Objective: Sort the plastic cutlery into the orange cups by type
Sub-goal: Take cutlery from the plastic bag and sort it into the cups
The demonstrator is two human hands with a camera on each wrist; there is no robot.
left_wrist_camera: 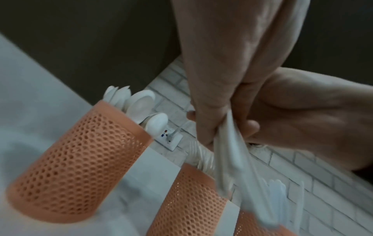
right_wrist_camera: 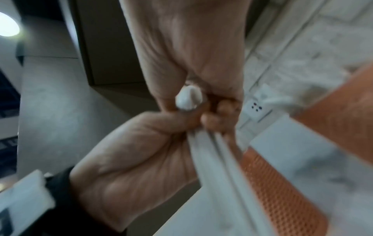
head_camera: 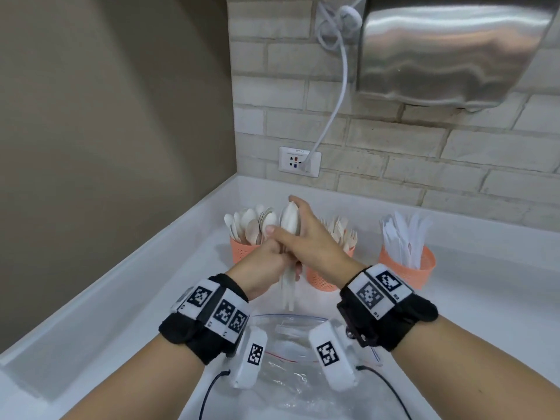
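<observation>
Both hands hold one bundle of white plastic spoons [head_camera: 290,221] upright above the white counter [head_camera: 485,298]. My left hand [head_camera: 268,262] grips the handles low down. My right hand [head_camera: 303,234] wraps the bowls at the top, thumb in front. Behind stand three orange mesh cups: the left cup [head_camera: 241,250] holds spoons, the middle cup [head_camera: 321,278] forks, the right cup [head_camera: 407,268] knives. The left wrist view shows the blurred handles [left_wrist_camera: 228,159] hanging between the left cup [left_wrist_camera: 80,159] and the middle cup [left_wrist_camera: 187,204]. In the right wrist view a spoon tip [right_wrist_camera: 188,99] pokes out between the fingers.
A clear zip bag [head_camera: 288,359] lies on the counter under my wrists. A wall socket [head_camera: 300,161] with a white cord and a steel hand dryer [head_camera: 454,47] are on the brick wall behind. A grey wall closes the left side.
</observation>
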